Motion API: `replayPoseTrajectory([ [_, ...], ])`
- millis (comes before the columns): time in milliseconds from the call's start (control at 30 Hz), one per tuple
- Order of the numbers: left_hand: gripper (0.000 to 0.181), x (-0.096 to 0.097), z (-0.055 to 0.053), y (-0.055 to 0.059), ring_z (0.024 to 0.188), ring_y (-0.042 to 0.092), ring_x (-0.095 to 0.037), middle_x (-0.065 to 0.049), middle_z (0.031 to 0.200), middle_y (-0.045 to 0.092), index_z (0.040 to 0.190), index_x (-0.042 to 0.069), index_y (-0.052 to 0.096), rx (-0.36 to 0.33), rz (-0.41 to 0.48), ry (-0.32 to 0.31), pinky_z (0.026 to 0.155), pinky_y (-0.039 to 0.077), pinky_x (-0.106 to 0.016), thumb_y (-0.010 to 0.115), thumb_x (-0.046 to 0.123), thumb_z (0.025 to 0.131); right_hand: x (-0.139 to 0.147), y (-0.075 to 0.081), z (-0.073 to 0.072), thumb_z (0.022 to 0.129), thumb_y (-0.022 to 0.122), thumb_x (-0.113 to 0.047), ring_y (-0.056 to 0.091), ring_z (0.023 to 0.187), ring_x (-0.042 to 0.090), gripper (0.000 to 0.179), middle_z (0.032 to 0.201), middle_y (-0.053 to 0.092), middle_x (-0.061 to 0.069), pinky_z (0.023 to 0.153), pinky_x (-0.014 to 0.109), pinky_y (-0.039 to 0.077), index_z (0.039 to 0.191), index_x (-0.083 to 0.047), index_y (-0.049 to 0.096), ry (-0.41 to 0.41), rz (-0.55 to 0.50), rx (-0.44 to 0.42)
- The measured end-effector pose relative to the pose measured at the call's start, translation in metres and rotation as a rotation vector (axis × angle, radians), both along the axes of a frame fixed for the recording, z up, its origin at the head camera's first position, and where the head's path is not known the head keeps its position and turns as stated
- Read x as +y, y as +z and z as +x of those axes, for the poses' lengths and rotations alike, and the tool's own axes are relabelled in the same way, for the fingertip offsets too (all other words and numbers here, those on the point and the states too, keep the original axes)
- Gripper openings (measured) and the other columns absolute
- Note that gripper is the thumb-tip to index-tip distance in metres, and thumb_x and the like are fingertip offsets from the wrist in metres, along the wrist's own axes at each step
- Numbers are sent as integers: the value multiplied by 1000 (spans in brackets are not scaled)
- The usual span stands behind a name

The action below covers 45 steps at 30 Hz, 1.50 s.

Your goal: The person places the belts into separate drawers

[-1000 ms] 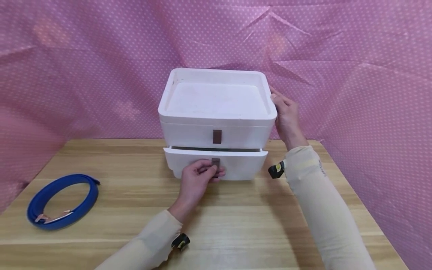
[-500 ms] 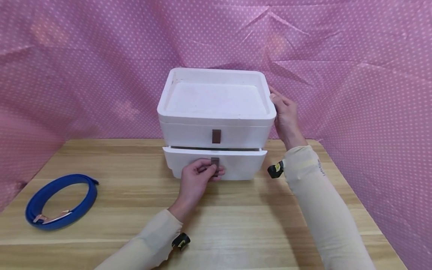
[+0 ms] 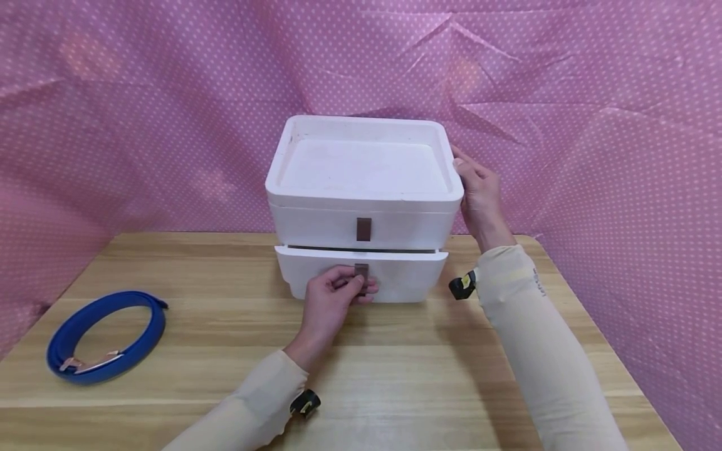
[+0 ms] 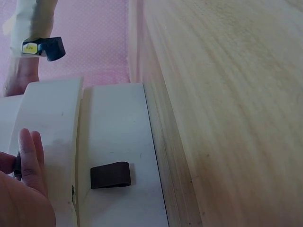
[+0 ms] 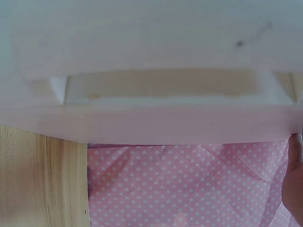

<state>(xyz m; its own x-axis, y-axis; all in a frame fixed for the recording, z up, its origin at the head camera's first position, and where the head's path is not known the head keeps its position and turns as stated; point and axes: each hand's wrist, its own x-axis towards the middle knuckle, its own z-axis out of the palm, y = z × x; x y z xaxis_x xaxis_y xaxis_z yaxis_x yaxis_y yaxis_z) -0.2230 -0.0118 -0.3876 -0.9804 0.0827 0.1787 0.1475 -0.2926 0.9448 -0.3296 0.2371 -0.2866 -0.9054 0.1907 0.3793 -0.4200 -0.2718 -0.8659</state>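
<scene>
Pink cloth (image 3: 361, 56) with pale dots hangs behind and along the sides — from nine o'clock through twelve to three — sharply creased near one. A wooden table (image 3: 220, 332), light and streaky in grain, spreads toward six o'clock.

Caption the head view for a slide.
Left hand pinches the brown tab of a partly open lower drawer; right hand touches the white cabinet; a blue belt lies coiled on the table.
</scene>
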Motion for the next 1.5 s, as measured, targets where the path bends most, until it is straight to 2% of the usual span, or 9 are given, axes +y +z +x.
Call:
replayPoseTrajectory([
  [200, 10, 1, -1, 1, 81, 72, -31, -30, 93, 68, 100, -16, 60, -1, 12, -7, 74, 62, -40, 58, -12, 92, 1, 0, 1, 96, 60, -7, 54, 125, 25, 25, 139, 56, 11, 98, 28, 51, 116, 5, 66, -1, -2, -3],
  [433, 9, 2, -2, 1, 81, 72, -31, -29, 92, 69, 100, -16, 60, -2, 4, -1, 74, 62, -39, 58, -12, 92, 0, 0, 0, 96, 61, -8, 56, 123, 25, 29, 137, 57, 10, 96, 29, 52, 122, 4, 64, -3, 8, -1],
  [667, 9, 2, -3, 1, 82, 72, -31, -28, 92, 69, 100, -15, 61, -6, -2, 5, 74, 62, -39, 58, -11, 92, 2, -3, -1, 96, 60, -7, 54, 125, 26, 30, 139, 55, 12, 99, 30, 51, 123, 6, 63, 0, 11, 10],
  [1000, 9, 5, -5, -1, 85, 71, -33, -29, 94, 69, 100, -15, 60, -10, 33, 11, 76, 61, -43, 58, -12, 92, 2, -3, -1, 95, 61, -7, 54, 125, 25, 30, 137, 58, 10, 99, 30, 51, 122, 4, 64, -21, 22, -1],
  [1500, 11, 5, -9, 3, 85, 72, -29, -25, 95, 70, 103, -12, 62, -34, -13, 34, 77, 61, -40, 58, -8, 94, 0, -2, -2, 96, 61, -9, 54, 126, 25, 32, 138, 57, 8, 99, 30, 50, 125, 4, 62, -19, 21, -9],
])
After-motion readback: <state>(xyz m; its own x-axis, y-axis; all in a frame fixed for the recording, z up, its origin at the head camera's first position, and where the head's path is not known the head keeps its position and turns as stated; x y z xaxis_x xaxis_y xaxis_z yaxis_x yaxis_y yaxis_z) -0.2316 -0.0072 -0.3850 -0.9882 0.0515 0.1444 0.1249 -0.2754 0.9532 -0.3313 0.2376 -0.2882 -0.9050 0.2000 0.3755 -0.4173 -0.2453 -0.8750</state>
